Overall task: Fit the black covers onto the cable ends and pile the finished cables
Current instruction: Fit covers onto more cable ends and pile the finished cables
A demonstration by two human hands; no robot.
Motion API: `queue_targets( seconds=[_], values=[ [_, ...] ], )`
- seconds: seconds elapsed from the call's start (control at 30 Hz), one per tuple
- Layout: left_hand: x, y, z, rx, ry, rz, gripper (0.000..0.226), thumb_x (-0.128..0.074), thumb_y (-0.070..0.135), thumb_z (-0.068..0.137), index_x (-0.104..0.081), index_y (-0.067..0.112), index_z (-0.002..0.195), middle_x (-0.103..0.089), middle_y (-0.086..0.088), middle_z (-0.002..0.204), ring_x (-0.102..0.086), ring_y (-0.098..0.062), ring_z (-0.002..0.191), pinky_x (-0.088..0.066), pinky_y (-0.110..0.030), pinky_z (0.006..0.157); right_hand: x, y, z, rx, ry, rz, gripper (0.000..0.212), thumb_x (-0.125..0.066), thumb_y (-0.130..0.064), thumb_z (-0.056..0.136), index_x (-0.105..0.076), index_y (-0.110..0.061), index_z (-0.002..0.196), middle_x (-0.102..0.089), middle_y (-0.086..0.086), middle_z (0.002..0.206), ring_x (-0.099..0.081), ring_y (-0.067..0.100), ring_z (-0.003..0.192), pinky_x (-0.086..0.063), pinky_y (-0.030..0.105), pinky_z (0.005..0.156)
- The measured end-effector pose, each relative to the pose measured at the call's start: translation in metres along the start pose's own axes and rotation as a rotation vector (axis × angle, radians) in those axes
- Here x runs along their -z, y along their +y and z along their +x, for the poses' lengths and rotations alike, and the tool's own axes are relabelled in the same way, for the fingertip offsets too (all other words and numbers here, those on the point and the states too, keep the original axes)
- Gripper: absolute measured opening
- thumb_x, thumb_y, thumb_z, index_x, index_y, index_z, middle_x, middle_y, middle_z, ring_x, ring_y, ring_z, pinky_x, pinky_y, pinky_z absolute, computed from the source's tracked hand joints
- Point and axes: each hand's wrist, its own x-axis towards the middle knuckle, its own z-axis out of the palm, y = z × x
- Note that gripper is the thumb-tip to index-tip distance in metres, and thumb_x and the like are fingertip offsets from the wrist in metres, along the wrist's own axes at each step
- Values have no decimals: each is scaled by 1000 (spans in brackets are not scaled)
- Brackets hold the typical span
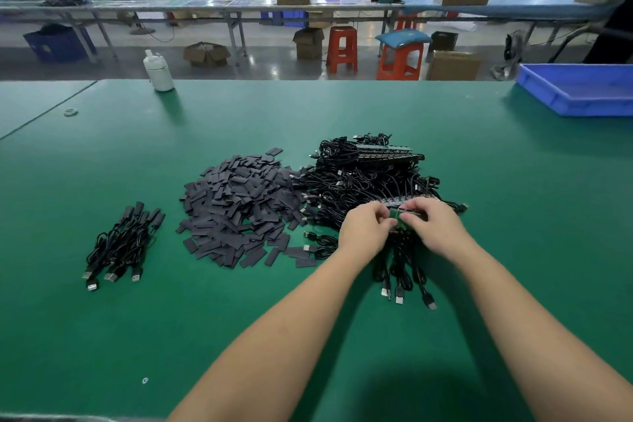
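You are at a green work mat [342,106] in a workshop, with long benches, orange stools [342,49] and cardboard boxes across the aisle beyond its far edge.

Your left hand [364,228] and right hand [433,228] meet near the middle of the mat, fingers curled, pinching between them a small green strip [404,214] at the near edge of the tangled heap of uncovered cables [366,175]. What exactly the fingertips clamp is partly hidden by the knuckles. The strip sits directly between the two grips, touching both.

Just below your hands, toward you, a few cables trail out with their metal plugs [399,298] pointing at you; they appear to hang from the piece you hold, though the join is hidden. The rest of the heap rises just beyond your fingers and spreads away from you.

To the left of your left hand, close beside the heap, lies the loose pile of flat black covers [236,205], its nearest pieces within easy reach of that hand. Well apart, further left again, is the small bundle of finished cables [120,243], covers fitted at the far ends, plugs toward you.

Far beyond your right hand stands a blue tray [579,103]; far beyond your left, a white bottle [158,71].
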Motion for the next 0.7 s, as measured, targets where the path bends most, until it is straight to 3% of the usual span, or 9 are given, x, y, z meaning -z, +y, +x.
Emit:
queue_targets(
  seconds=[0.2,0.3,0.43,0.57,0.7],
  values=[
    [3,-3,-2,-2,-13,-185,11,-75,27,85,-68,19,85,-61,11,75,-52,-3,66,-44,-18,66,-2,-5,0,-11,54,69,15,-69,-33,92,-76,-22,99,-69,-9,92,-61,14,89,-40,28,75],
    [4,-5,-2,23,-36,-198,15,-76,25,84,-68,13,84,-58,7,70,-48,-8,62,-44,-25,65,-3,-8,0,5,58,62,10,-71,-33,91,-77,-25,90,-67,-15,81,-60,9,81,-39,21,64],
    [2,-1,-3,120,27,-171,22,-76,25,83,-60,17,71,-54,8,61,-46,-12,57,-42,-28,61,-8,-15,3,9,84,-2,13,-70,-31,92,-78,-22,91,-64,-14,79,-56,9,76,-35,23,62],
    [-1,2,-4,163,81,-108,22,-74,29,84,-59,21,70,-61,3,71,-55,-17,68,-49,-31,70,-15,-20,2,-13,136,-67,15,-68,-31,92,-79,-20,94,-70,-5,85,-59,17,83,-40,29,70],
    [-5,4,-9,182,141,-85,31,-72,29,87,-52,24,62,-58,6,69,-53,-17,67,-40,-28,61,-21,-23,0,-53,167,-94,15,-68,-30,92,-80,-21,89,-68,-5,75,-59,17,73,-39,28,67]
  ],
)
